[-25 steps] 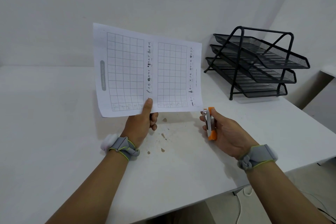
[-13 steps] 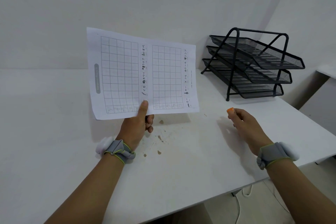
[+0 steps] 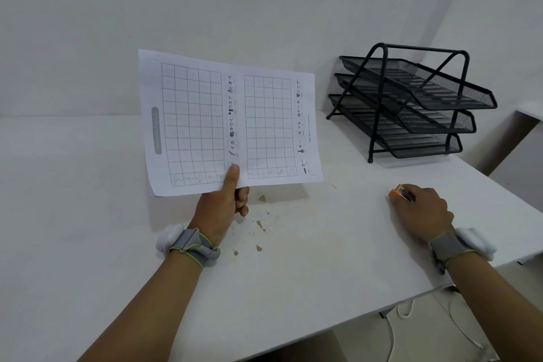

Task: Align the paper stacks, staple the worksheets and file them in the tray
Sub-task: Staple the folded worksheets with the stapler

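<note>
My left hand (image 3: 224, 203) pinches the bottom edge of the worksheets (image 3: 205, 114), a thin white stack with printed grids, held upright above the table with the thumb on the front. My right hand (image 3: 420, 213) rests low on the table to the right, its fingers closed around a small orange stapler (image 3: 401, 191) whose orange tip and metal part stick out past the knuckles. The black three-tier mesh tray (image 3: 417, 103) stands at the back right of the table, beyond my right hand. Its tiers look empty.
The white table (image 3: 88, 214) has brown chipped spots (image 3: 260, 225) between my hands. Its right edge runs diagonally under my right wrist, with white cables (image 3: 402, 329) on the floor below. A white wall stands close behind.
My right hand has carried the stapler away from the paper's bottom right corner, to the right and down onto the table. The left hand keeps holding the worksheets upright.
</note>
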A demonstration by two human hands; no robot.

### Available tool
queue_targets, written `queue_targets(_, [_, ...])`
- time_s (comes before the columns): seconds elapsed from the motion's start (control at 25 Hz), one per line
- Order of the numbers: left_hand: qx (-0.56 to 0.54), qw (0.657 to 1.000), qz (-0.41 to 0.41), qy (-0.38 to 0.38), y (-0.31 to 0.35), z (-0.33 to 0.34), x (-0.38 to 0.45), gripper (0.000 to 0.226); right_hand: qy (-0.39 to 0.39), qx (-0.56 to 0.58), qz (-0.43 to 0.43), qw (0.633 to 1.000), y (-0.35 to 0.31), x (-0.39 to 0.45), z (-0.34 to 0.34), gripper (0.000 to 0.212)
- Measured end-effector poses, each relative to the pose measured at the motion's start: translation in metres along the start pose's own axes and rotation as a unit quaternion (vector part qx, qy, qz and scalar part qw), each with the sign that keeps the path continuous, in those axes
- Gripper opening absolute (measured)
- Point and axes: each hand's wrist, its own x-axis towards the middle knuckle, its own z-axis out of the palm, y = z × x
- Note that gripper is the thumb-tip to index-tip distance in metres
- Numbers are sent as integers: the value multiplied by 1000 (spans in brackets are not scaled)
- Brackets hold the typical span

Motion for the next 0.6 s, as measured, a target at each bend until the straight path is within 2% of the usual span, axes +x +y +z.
queue_targets(0.16, [1,1000,-2,3,0,-1,0,40,-10,-68,-8,998,-1,-4,-3,38])
queue_targets(0.28, [-6,1000,3,-1,-1,-1,1,37,32,-69,0,997,-1,-7,0,42])
queue_targets(0.44, [1,1000,4,-5,-3,-3,1,42,120,-11,-9,993,-9,-14,7,52])
queue_targets(0.6, [-10,1000,6,-8,-3,-2,1,42,62,89,-122,987,-22,-16,7,36])
